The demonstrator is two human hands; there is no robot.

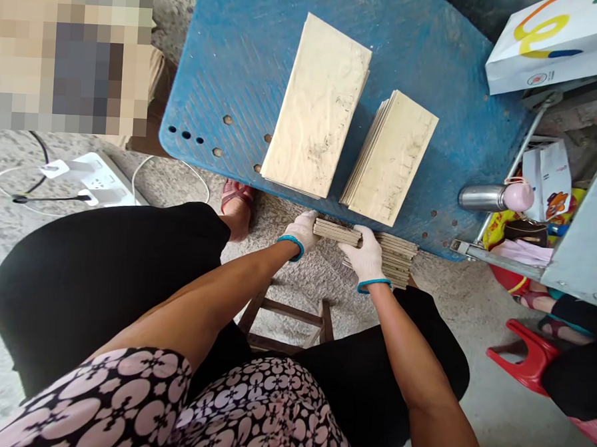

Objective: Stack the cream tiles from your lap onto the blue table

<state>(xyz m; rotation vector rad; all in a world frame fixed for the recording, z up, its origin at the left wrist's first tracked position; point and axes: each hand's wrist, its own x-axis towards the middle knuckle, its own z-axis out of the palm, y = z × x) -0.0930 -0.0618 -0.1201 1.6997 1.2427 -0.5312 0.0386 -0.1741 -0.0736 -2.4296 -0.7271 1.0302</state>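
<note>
Both my hands wear white knit gloves with teal cuffs, just off the near edge of the blue table. My left hand [303, 230] grips the left end of a small stack of thin wooden boards [336, 232], seen edge-on. My right hand [367, 255] closes on the right end of that stack. Beside and partly behind my right hand is a larger pile of thin boards [397, 259], edges up; what it rests on is hidden. On the table lie a larger stack of pale plywood boards [320, 108] and a narrower, slightly fanned stack of plywood boards [394, 158].
The blue table [237, 60] has holes near its edge. At right are a steel flask [483, 197] with a pink cap, a white paper bag [562, 47] and a red stool [521, 358] by another person. At left, a power strip [100, 180] with cables lies on the floor.
</note>
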